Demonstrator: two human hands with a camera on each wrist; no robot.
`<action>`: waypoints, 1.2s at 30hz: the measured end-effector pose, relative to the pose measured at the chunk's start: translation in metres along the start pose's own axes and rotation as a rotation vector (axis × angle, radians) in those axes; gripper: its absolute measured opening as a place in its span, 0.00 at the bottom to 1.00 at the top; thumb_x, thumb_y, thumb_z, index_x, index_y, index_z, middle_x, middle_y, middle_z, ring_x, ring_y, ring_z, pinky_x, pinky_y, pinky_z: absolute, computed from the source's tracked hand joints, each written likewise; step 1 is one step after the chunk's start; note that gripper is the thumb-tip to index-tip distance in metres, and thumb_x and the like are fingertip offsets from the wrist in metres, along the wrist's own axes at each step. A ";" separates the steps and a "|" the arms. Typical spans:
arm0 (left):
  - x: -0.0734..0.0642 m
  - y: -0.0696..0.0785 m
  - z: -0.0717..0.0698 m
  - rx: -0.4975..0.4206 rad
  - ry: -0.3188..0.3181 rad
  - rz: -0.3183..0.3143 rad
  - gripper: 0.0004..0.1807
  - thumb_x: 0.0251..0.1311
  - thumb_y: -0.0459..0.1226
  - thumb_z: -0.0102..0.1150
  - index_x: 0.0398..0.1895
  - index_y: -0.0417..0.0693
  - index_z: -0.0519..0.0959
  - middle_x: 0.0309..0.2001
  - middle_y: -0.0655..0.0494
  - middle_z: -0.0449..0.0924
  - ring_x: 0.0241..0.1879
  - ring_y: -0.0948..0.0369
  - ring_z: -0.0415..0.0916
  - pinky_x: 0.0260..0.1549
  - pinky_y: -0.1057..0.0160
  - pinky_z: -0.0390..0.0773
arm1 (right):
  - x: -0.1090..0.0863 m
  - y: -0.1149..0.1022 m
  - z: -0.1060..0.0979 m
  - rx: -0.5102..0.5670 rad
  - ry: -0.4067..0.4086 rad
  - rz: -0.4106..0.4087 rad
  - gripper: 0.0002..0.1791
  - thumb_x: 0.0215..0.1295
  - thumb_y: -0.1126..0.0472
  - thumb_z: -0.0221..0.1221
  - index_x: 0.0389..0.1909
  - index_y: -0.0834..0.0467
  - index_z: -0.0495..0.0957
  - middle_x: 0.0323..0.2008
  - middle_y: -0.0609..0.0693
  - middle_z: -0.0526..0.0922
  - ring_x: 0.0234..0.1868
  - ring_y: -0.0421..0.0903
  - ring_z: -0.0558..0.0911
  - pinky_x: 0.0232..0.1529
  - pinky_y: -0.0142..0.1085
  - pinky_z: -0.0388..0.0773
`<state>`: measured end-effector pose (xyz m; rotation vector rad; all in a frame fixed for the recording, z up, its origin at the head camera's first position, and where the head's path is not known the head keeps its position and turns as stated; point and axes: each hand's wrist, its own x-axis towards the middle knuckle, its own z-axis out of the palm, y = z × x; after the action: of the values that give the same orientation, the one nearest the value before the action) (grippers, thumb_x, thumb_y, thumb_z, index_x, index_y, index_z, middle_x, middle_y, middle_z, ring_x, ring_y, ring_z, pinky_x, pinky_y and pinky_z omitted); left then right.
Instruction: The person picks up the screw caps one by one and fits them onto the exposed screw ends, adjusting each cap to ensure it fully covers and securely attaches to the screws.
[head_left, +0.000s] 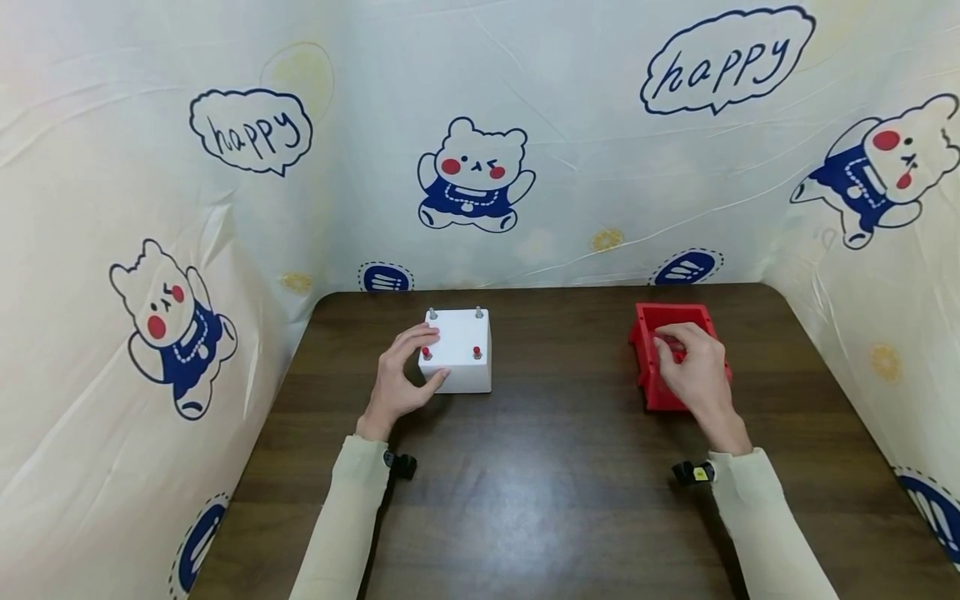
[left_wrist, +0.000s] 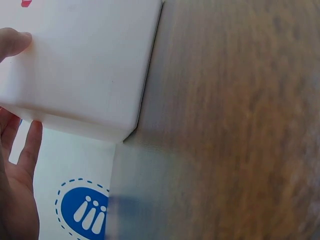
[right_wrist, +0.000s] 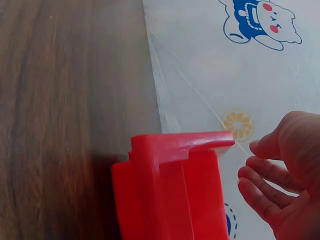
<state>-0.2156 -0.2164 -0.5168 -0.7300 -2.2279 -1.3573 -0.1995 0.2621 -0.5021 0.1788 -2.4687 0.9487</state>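
A white box [head_left: 459,367] stands on the table at centre left, with two bare metal studs at the back of its top and two red-topped ones at the front. My left hand [head_left: 401,379] holds it from the left, thumb on the front face and fingers at the left side. In the left wrist view the thumb lies against the white box [left_wrist: 85,60]. On the right is a red plastic bin [head_left: 647,379]. Above its opening hovers my right hand [head_left: 697,367], fingers loosely bent; the right wrist view shows nothing between them. The hand partly hides the bin's inside.
Both objects stand on a dark wooden table [head_left: 525,492], toward its back edge. Behind it and along both sides hangs a pale printed cloth [head_left: 585,167] with bears and "happy" bubbles. Bare tabletop separates the box and the bin.
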 end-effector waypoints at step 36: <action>0.001 0.003 0.001 0.005 0.004 0.002 0.28 0.48 0.25 0.80 0.55 0.31 0.83 0.61 0.34 0.82 0.70 0.36 0.72 0.75 0.67 0.66 | -0.004 0.018 0.003 -0.276 -0.113 0.080 0.15 0.71 0.69 0.60 0.56 0.71 0.82 0.53 0.70 0.81 0.47 0.69 0.83 0.51 0.68 0.83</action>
<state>-0.2149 -0.2139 -0.5144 -0.7268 -2.2257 -1.3503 -0.2026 0.2734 -0.5171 0.0420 -2.6969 0.6345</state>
